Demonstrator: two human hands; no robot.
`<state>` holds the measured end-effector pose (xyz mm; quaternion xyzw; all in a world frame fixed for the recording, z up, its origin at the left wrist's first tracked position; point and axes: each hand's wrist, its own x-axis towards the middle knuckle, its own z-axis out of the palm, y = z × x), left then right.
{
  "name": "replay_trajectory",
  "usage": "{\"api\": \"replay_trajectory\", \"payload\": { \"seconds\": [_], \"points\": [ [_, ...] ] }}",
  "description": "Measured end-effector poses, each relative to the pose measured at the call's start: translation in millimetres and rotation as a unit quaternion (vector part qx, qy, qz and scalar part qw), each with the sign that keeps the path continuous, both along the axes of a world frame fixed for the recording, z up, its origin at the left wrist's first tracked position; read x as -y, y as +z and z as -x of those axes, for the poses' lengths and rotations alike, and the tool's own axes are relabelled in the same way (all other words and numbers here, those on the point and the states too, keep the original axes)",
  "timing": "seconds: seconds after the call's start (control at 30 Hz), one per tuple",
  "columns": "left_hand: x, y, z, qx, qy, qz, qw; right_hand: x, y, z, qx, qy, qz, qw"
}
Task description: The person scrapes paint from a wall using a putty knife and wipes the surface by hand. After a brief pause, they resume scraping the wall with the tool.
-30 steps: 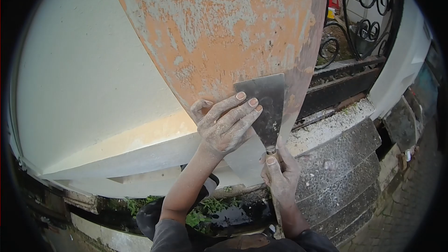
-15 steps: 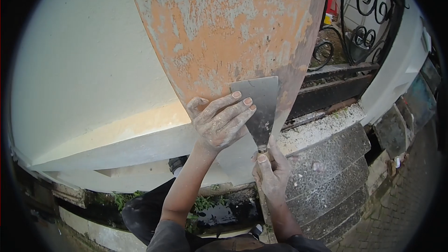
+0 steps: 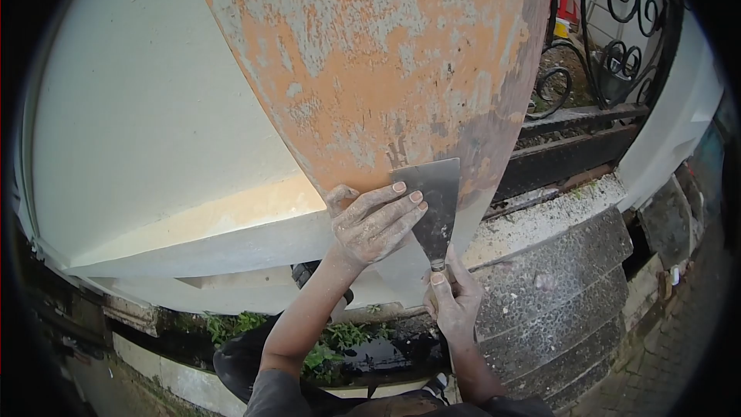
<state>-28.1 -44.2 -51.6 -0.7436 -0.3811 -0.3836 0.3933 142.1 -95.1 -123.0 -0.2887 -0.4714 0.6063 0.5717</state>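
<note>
A broad putty knife (image 3: 436, 205) lies with its wide grey blade against a pillar face (image 3: 370, 62) of patchy orange and grey paint. My right hand (image 3: 455, 305) grips it low down, at the handle, with the thumb on top; most of the handle is hidden in the palm. Across the left part of the blade my left hand (image 3: 374, 224) rests open, its fingers stretched out and pressed on the metal. Both hands are dusted with pale powder. Darker patches show on the pillar just above and right of the blade edge.
A pale wall with a ledge (image 3: 208, 232) joins the pillar on the left. At right stands a black scrolled iron gate (image 3: 587, 139), with a bucket (image 3: 615, 81) behind it. Below are a speckled stone ramp (image 3: 548, 301) and a wet ditch (image 3: 378, 355) with weeds.
The putty knife and both hands have slid down the pillar a little, baring more surface above the blade edge. The camera view has shifted slightly.
</note>
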Motion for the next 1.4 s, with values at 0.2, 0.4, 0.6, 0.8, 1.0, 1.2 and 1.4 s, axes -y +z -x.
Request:
{"api": "replay_trajectory", "payload": {
  "seconds": [0.2,0.4,0.6,0.8,1.0,1.2,1.4],
  "points": [
    [3.1,6.6,-2.6,0.008,0.007,0.028,1.0,0.6,-3.4,5.3,-0.047,0.015,0.008,0.999],
    [-4.8,21.2,-1.6,0.033,-0.006,0.004,0.999,-3.7,15.9,8.2,-0.039,0.002,-0.027,0.999],
    [-9.2,22.4,-6.3,0.028,-0.013,-0.003,1.0,-5.0,19.4,5.5,-0.036,-0.011,-0.032,0.999],
    [-9.0,-7.2,-5.3,0.002,-0.028,-0.003,1.0,0.8,-9.8,-1.5,-0.039,-0.008,0.007,0.999],
    [-11.2,-0.4,-13.2,0.016,-0.034,0.018,0.999,-1.8,-4.2,-4.2,-0.033,-0.036,-0.003,0.999],
    [-10.4,-0.2,-19.2,0.028,-0.025,0.022,0.999,-1.1,0.8,-9.0,-0.03,-0.029,0.007,0.999],
    [-19.2,14.9,-17.6,0.027,-0.038,-0.006,0.999,-7.6,19.5,-7.2,-0.028,-0.037,-0.002,0.999]
  ]
}}
